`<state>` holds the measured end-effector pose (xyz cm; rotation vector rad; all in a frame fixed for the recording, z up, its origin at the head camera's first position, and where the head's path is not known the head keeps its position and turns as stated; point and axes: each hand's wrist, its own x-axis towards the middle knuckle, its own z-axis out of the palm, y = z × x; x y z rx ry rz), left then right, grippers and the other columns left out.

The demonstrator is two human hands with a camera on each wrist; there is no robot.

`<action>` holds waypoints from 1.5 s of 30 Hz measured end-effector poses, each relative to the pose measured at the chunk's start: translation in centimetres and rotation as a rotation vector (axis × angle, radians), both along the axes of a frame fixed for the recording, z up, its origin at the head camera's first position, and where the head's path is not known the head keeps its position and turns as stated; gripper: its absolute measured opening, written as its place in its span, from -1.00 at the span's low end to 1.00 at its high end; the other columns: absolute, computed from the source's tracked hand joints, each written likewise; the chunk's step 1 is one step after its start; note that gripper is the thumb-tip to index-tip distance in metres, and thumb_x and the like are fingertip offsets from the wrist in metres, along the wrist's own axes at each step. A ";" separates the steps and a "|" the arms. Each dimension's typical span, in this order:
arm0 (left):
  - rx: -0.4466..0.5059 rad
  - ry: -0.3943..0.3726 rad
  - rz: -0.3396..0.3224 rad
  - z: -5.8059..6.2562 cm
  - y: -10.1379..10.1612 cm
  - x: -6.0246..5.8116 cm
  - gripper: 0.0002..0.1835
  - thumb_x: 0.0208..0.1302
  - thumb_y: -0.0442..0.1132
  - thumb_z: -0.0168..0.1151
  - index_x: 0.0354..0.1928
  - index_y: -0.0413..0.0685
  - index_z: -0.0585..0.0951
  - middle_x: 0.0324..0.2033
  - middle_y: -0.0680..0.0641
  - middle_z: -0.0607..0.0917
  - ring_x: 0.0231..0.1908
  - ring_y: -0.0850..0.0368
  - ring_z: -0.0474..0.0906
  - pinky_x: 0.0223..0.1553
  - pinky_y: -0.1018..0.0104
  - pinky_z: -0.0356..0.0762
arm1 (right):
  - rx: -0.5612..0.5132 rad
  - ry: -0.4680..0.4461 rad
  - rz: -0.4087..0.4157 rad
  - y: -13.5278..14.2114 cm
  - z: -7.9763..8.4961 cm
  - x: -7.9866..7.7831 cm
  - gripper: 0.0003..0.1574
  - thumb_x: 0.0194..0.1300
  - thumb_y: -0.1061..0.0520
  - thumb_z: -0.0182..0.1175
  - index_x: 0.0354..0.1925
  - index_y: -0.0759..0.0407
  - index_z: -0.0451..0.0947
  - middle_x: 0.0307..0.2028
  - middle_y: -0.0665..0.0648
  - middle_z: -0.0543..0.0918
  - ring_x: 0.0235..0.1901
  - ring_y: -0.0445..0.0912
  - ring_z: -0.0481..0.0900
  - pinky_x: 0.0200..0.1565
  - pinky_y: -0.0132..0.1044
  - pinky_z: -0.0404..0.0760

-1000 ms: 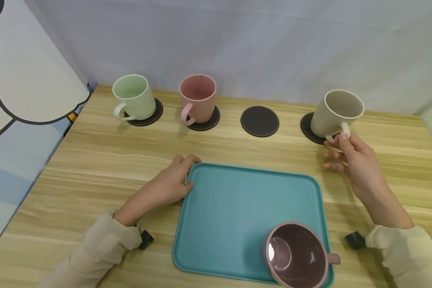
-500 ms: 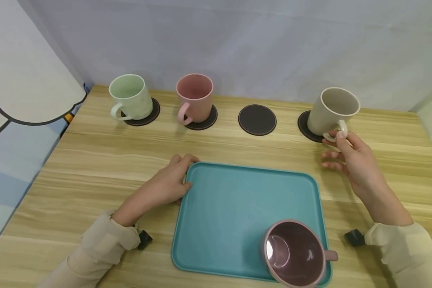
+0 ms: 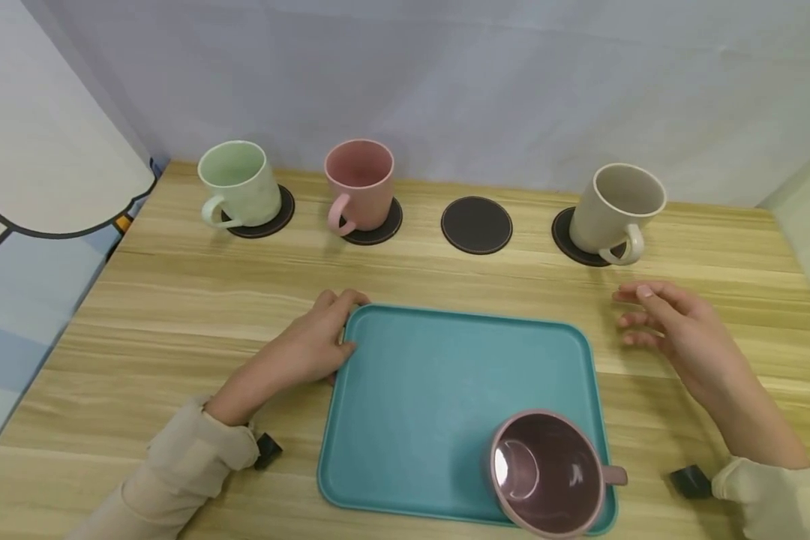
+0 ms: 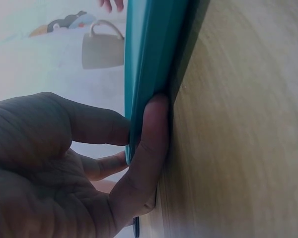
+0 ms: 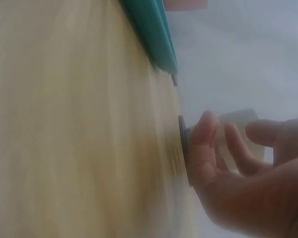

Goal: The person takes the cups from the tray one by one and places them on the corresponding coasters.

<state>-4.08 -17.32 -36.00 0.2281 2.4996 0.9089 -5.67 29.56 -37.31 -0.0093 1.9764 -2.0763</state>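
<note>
My left hand (image 3: 307,341) grips the teal tray (image 3: 432,390) by its left edge; in the left wrist view the tray rim (image 4: 139,99) sits between the thumb and fingers. Nothing is held by my right hand (image 3: 688,337), its fingers loosely bent above the table, just in front of the beige mug (image 3: 614,206). That mug stands upright on a dark round coaster (image 3: 567,236), its handle toward me. A mauve mug (image 3: 547,480) is in the tray's near right corner, its handle pointing right past the rim.
Along the back, a green mug (image 3: 243,187) and a pink mug (image 3: 361,184) stand on dark coasters. A bare coaster (image 3: 476,225) lies between the pink and beige mugs. Grey-white cloth (image 3: 412,82) hangs behind the wooden table (image 3: 175,315).
My right hand has let go of the beige mug's handle and drawn back toward me. The left hand keeps its grip on the tray. The view has shifted slightly.
</note>
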 end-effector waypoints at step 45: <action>0.025 0.023 0.000 -0.2 -0.2 0.0 -0.41 0.46 -0.44 0.12 0.48 -0.11 0.30 0.03 -0.34 0.38 -0.51 0.00 0.57 -0.59 0.33 0.63 | -0.002 0.442 0.913 -0.4 -1.4 7.4 -0.38 0.30 0.72 -0.20 0.06 0.28 0.54 0.17 0.15 0.65 0.24 -0.06 0.56 0.16 -0.34 0.57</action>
